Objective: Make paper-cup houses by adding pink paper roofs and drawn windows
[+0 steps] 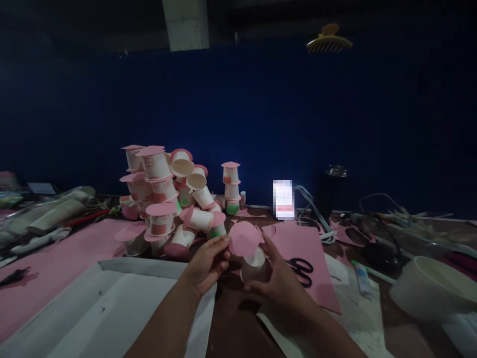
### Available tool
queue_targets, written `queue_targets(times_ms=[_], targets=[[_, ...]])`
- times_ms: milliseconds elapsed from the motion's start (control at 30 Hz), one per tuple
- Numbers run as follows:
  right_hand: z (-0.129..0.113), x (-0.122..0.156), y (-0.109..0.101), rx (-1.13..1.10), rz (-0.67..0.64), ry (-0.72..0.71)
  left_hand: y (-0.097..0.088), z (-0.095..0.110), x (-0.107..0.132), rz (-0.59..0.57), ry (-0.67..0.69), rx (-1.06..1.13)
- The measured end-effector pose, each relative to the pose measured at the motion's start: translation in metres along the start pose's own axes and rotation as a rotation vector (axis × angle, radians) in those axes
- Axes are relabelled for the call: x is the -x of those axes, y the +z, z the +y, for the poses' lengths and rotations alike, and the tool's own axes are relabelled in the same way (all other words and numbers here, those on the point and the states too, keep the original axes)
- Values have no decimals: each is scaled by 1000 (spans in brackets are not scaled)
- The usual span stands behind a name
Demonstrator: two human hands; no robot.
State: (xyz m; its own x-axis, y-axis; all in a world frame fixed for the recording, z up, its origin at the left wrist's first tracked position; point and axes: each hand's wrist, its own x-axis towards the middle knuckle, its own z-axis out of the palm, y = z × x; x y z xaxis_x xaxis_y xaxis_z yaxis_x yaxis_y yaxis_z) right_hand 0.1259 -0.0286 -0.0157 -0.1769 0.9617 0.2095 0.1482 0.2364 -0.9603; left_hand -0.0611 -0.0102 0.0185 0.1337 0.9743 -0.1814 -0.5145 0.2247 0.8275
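Observation:
Between my hands is a pink paper disc (244,239), its left edge pinched by the fingers of my left hand (209,264). Just below and behind the disc stands a white paper cup (254,271). My right hand (274,273) curves around the cup's right side, thumb toward the front and fingers at the back. The disc covers part of the cup's top. To the left, several white cups with pink discs and drawn windows are heaped in a pile (160,201).
Black-handled scissors (302,271) lie on pink paper (298,243) at right. A white tray (112,266) is at front left. Behind stand a cup tower (231,189), a lit screen (283,200) and a dark bottle (333,194). A large pale container (421,291) sits far right.

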Motion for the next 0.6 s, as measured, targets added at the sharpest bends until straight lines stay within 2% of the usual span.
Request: queue_targets(times_ms=[100, 267, 400, 600], targets=[[-6, -2, -8, 57, 65, 5, -1, -3, 1, -12, -38, 7], [-23, -7, -25, -146, 281, 114, 0, -8, 0, -71, -39, -24], [-27, -8, -27, -173, 295, 174, 1, -11, -1, -112, -51, -33], [-26, -5, -20, -200, 281, 223, 5, -10, 1, -98, -89, -4]])
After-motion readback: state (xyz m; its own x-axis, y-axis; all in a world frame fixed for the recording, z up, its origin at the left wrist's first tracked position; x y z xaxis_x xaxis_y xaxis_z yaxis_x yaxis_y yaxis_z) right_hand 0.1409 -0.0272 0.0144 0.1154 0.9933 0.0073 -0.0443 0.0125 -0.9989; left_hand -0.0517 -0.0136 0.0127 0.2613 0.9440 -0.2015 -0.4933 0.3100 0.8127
